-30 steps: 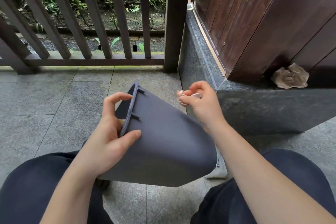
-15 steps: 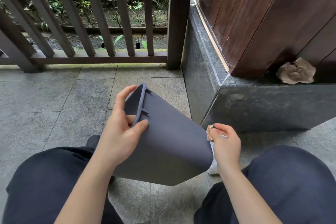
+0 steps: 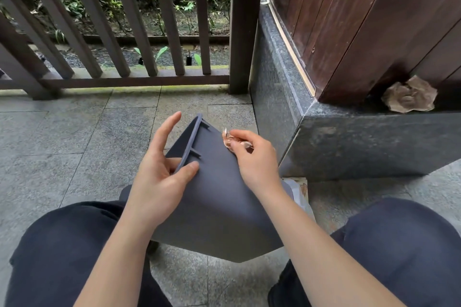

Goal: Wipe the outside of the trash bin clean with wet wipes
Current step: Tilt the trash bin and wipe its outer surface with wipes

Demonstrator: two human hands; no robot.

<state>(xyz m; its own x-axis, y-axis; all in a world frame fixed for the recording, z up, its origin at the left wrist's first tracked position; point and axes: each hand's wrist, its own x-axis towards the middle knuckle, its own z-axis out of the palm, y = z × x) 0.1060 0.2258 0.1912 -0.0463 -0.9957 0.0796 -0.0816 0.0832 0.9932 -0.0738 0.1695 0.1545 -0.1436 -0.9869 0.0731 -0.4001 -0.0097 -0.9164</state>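
Left hand (image 3: pixel 159 177) grips tilted bin (image 3: pixel 219 207) rim (forefinger raised); right hand (image 3: pixel 254 159) pinches wipe (image 3: pixel 228 138) against wall.

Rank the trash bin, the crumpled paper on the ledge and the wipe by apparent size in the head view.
1. Trash bin, largest by far.
2. Crumpled paper; it lies farther off, so it may be bigger than it looks.
3. Wipe, bunched and partly hidden in the right hand.

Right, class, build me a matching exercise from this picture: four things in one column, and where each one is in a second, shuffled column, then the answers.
Things:
1. trash bin
2. wipe
3. crumpled paper
4. railing

Places:
A. on the stone ledge by the wooden wall
B. pinched in the right hand
C. at the far edge of the paved floor
D. tilted between the knees, rim held by the left hand

Pairs: 1-D, 2-B, 3-A, 4-C
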